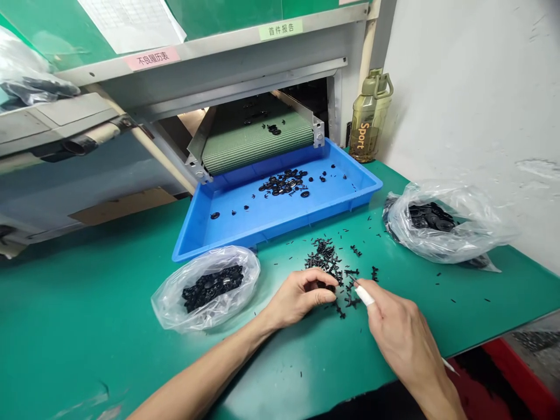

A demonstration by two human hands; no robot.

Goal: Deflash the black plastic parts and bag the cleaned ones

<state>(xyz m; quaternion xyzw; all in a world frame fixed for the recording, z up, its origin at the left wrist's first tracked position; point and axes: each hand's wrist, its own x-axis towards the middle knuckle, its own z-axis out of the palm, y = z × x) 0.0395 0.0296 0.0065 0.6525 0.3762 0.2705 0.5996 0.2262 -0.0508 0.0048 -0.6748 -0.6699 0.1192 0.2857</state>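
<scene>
Black round-edged plastic piece (325, 286), small, mostly hidden; location: within the left fingers. Clock positions read from it, 12 being away from the worker.

- Bench (109, 291), green, smooth-topped: beneath everything.
- Tray (280, 231), blue, shallow, rectangular plastic: 11 o'clock; black discs and scraps inside.
- Bags, clear thin plastic, opened, black parts within: two; left bag (166, 306) at 9, right bag (476, 227) at 2.
- Right hand (400, 326): 4 o'clock; fingers closed about a slim tool (354, 282), its dark tip at 3.
- Left hand (297, 298): 8 o'clock; thumb and forefinger curled about the piece; firmness of pinch cannot be told.
- Heap of branched black plastic scraps (322, 256): 12 o'clock, loose.

Handling, judged: piece very light, fairly stiff, somewhat slippery; thin projections liable to snap. Best hold: opposite edges of the body, fingertips clear of the tool's point.
</scene>
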